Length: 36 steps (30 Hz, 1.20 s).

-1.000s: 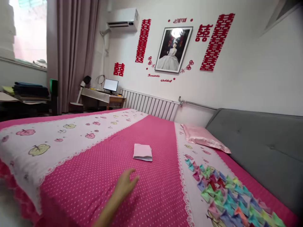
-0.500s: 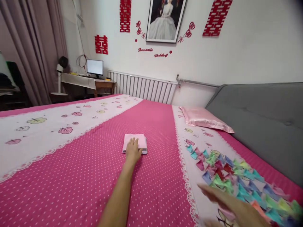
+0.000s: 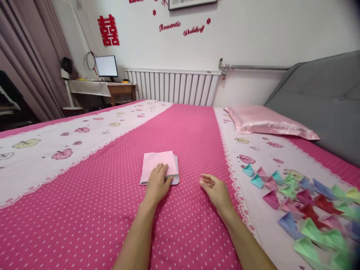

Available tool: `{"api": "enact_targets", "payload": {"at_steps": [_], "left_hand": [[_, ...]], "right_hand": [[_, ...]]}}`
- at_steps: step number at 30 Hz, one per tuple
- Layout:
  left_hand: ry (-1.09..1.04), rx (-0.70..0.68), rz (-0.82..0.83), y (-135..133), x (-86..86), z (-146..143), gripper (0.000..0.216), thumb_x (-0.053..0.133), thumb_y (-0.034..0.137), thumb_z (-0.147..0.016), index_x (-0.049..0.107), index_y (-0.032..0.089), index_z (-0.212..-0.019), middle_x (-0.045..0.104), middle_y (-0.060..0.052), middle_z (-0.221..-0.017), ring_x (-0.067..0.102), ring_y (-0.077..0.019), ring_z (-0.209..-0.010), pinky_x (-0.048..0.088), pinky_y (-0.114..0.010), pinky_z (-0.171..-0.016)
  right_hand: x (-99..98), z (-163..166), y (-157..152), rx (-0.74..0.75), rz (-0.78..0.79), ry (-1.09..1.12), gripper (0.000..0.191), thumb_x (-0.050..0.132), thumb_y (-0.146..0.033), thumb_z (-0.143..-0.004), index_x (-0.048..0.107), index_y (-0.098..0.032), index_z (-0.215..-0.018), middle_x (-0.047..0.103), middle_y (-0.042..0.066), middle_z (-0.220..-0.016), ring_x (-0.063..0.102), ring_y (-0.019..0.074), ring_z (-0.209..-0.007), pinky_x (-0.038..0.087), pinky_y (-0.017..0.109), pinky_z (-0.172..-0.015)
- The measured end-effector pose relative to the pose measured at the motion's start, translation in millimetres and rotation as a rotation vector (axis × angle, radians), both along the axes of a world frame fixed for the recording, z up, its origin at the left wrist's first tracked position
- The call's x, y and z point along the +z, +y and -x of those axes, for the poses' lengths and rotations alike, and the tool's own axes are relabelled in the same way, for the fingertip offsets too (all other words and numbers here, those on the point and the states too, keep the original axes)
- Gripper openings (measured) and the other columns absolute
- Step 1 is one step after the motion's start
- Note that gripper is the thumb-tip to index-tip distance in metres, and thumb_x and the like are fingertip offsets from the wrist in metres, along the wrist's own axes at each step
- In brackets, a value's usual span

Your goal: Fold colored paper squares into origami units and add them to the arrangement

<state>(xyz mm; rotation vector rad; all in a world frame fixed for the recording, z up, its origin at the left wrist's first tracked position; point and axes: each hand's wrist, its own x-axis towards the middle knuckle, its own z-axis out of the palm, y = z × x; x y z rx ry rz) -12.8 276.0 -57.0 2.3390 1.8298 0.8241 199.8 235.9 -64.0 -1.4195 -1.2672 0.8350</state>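
A stack of square folding paper (image 3: 158, 159) lies on the dotted pink bedspread, a pink sheet on top and other colours showing at its right and front edges. Resting on its front part is my left hand (image 3: 158, 183), fingers laid flat across the top sheet and thumb by the front right edge. My right hand (image 3: 215, 190) is over the bedspread to the right of the stack, apart from it. Its fingers are loosely bent, with no object visible in them. Many small folded paper boats (image 3: 288, 221) in several colours sit on the white strip at the right.
A pink satin pillow (image 3: 271, 120) lies before the grey headboard (image 3: 323, 88). Beyond the bed (image 3: 191, 129) is a white radiator (image 3: 174, 87) along the wall. A desk (image 3: 120, 89) with a monitor (image 3: 106, 66) stands at the back left.
My right hand has moved left from beside the paper boats to near the stack. My left hand stays on the stack. The view has tilted down.
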Motion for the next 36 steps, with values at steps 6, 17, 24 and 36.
{"api": "enact_targets", "payload": {"at_steps": [6, 17, 24, 36], "left_hand": [[-0.137, 0.023, 0.005, 2.2, -3.6, -0.9, 0.055, 0.054, 0.039, -0.076, 0.048, 0.007, -0.120, 0.046, -0.015, -0.128, 0.038, -0.0258, -0.121, 0.031, -0.038, -0.101], [-0.190, 0.009, 0.000, 1.1, -0.9, -1.1, 0.046, 0.052, 0.033, -0.077, 0.054, 0.006, -0.114, 0.048, -0.017, -0.125, 0.042, -0.0257, -0.119, 0.033, -0.039, -0.100], [-0.165, 0.014, 0.027, -0.1, 1.2, -1.8, 0.047, 0.052, 0.033, -0.077, 0.053, 0.006, -0.115, 0.047, -0.017, -0.127, 0.041, -0.0254, -0.120, 0.032, -0.038, -0.100], [-0.160, 0.006, 0.051, 0.1, 2.7, -2.9, 0.042, 0.050, 0.024, -0.076, 0.054, 0.005, -0.114, 0.048, -0.018, -0.126, 0.041, -0.0253, -0.120, 0.032, -0.039, -0.101]], "right_hand": [[0.9, 3.1, 2.7, 0.024, 0.020, -0.030, 0.033, 0.060, -0.033, -0.069, 0.062, -0.013, -0.096, 0.068, 0.009, -0.086, 0.065, 0.0214, -0.078, 0.052, 0.036, -0.075], [-5.8, 1.9, 5.0, 0.010, 0.018, -0.007, 0.031, 0.061, -0.032, -0.067, 0.064, -0.014, -0.092, 0.069, 0.009, -0.084, 0.065, 0.0209, -0.076, 0.053, 0.036, -0.073], [-4.0, 2.1, 3.6, 0.019, 0.030, -0.019, 0.031, 0.061, -0.031, -0.068, 0.064, -0.014, -0.093, 0.069, 0.009, -0.086, 0.065, 0.0208, -0.078, 0.052, 0.036, -0.075], [-3.6, 1.7, 3.7, 0.030, 0.035, -0.010, 0.032, 0.061, -0.032, -0.068, 0.064, -0.014, -0.094, 0.068, 0.009, -0.086, 0.065, 0.0210, -0.078, 0.052, 0.037, -0.075]]}}
